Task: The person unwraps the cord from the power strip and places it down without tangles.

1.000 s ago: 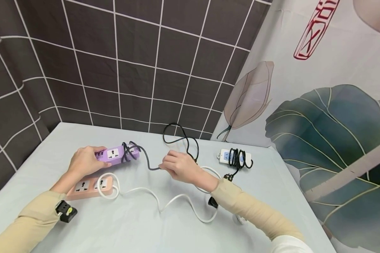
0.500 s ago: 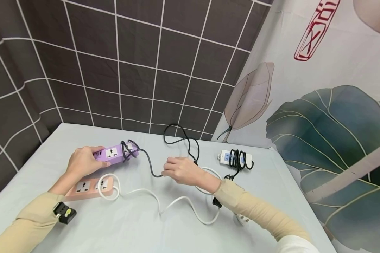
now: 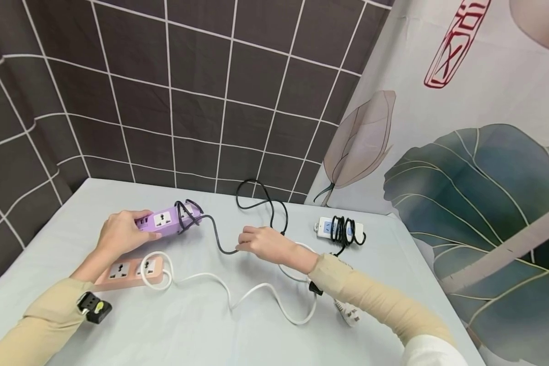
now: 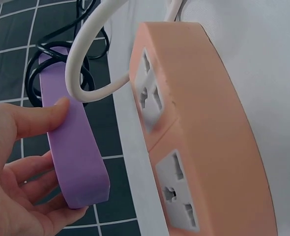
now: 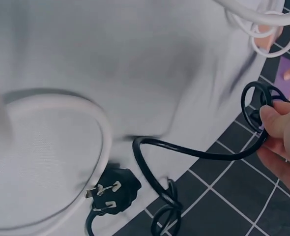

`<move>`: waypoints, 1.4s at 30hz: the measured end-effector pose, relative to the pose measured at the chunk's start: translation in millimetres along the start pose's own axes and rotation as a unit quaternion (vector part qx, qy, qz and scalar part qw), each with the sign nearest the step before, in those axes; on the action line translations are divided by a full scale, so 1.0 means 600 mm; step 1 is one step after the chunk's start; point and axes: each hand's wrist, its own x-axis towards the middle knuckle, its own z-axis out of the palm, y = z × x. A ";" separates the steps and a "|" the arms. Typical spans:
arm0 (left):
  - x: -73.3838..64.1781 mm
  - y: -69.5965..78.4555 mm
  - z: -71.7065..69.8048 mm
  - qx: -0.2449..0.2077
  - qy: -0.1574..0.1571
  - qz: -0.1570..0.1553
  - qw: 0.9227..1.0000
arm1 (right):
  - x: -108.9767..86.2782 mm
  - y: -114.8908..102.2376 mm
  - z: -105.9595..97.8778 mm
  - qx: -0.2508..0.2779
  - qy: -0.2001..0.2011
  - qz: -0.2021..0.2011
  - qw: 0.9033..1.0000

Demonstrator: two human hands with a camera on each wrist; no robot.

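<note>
Jutting rightward, purple power strip (image 3: 173, 218), end in left grip (image 3: 122, 234)

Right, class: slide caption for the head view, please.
Left hand holds a purple strip, right hand pinches the black cord round it; orange strip and white strip lie on the table.

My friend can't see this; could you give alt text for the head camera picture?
A person's left hand holds a purple power strip with dark cord looped round one end, while the right hand pinches that cord. Nearer the person on the pale table lies a peach strip with a white cord; at right, a white strip wound with black cord.
</note>
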 end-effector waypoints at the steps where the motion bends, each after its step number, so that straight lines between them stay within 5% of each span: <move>1: 0.000 0.000 0.000 0.000 0.000 -0.001 1.000 | 0.000 0.001 0.001 0.002 -0.006 0.003 1.000; 10: -0.001 0.006 -0.001 -0.003 -0.003 -0.005 1.000 | 0.007 -0.001 0.013 0.055 -0.092 0.022 0.994; 16: -0.003 0.012 0.003 -0.005 -0.007 -0.008 1.000 | 0.014 -0.009 0.015 0.123 -0.178 0.012 0.976; 20: -0.003 0.013 0.007 -0.005 -0.006 -0.009 1.000 | 0.018 -0.008 0.018 0.155 -0.202 0.011 0.967; 29: -0.003 0.017 0.007 -0.004 0.009 0.003 1.000 | 0.039 0.014 -0.005 0.211 -0.063 0.108 0.970; 35: -0.003 0.025 0.007 -0.002 0.011 0.006 1.000 | 0.061 0.026 -0.007 0.225 0.008 0.186 0.956; 42: -0.003 0.033 0.007 -0.005 0.010 0.010 1.000 | 0.096 0.034 0.002 0.220 0.055 0.203 0.952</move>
